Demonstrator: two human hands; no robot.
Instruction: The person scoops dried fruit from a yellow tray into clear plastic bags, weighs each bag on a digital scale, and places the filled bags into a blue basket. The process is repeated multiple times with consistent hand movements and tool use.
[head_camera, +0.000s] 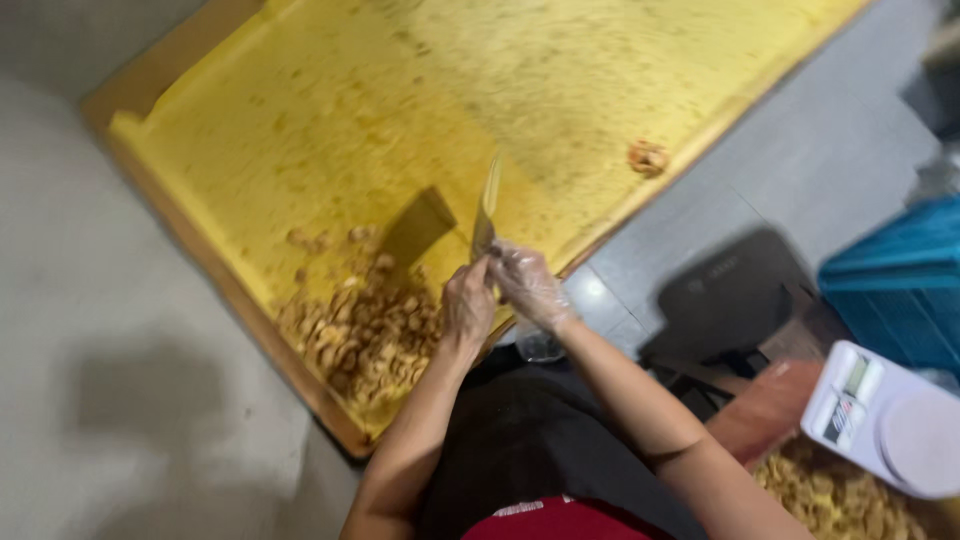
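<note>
Here, the items are listed from the hands outward:

- Flat yellow scraper (487, 212): held upright above the tray's near edge, gripped at its lower end by both hands together.
- Left hand (467, 303): bare, closed on the scraper's base.
- Right hand (527, 285): covered by a clear plastic glove, pressed against the left and closed on the same base.
- Pile of brown fried snacks (362, 332): heaped in the tray's near corner, just beside the hands.
- Large yellow-lined tray (330, 110): set on a grey floor.
- Single stray snack (647, 156): seen at the tray's far rim.
- White kitchen scale (885, 415): placed at the right, beside more snacks (835, 500).
- Blue crate (900, 280): stood behind the scale.
</note>
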